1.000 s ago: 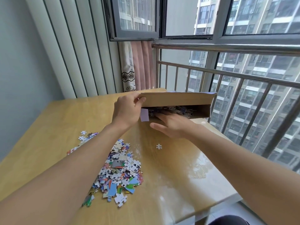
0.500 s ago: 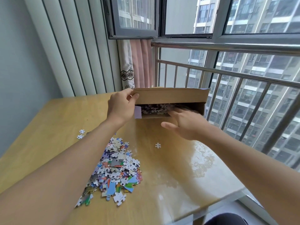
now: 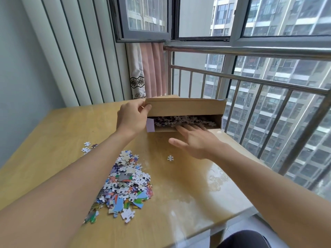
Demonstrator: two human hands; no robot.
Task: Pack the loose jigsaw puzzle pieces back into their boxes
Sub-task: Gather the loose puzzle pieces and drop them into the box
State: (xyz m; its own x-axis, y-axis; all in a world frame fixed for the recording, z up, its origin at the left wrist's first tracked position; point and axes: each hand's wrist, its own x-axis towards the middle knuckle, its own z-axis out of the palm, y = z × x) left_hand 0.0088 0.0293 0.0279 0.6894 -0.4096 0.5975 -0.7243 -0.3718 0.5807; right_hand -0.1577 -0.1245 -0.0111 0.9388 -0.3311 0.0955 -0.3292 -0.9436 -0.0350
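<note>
A brown cardboard puzzle box (image 3: 186, 109) lies on its side at the far side of the wooden table (image 3: 179, 185), its open mouth facing me with many pieces inside. My left hand (image 3: 131, 117) grips the box's upper left flap. My right hand (image 3: 194, 140) is flat and open, fingertips resting at the lower lip of the box mouth. A large heap of loose colourful puzzle pieces (image 3: 125, 183) lies on the table under my left forearm. One single piece (image 3: 170, 158) lies alone near my right wrist, and a few stray pieces (image 3: 87, 147) lie to the left.
A metal railing (image 3: 250, 81) and windows stand right behind the box and along the table's right side. A pink curtain (image 3: 152, 72) hangs in the corner. White vertical panels cover the wall on the left. A dark object (image 3: 245, 238) shows below the table's near edge.
My left hand has lifted the box's flap a bit higher, showing more of the pieces inside. My right hand stays at the box mouth, its fingers spread flatter.
</note>
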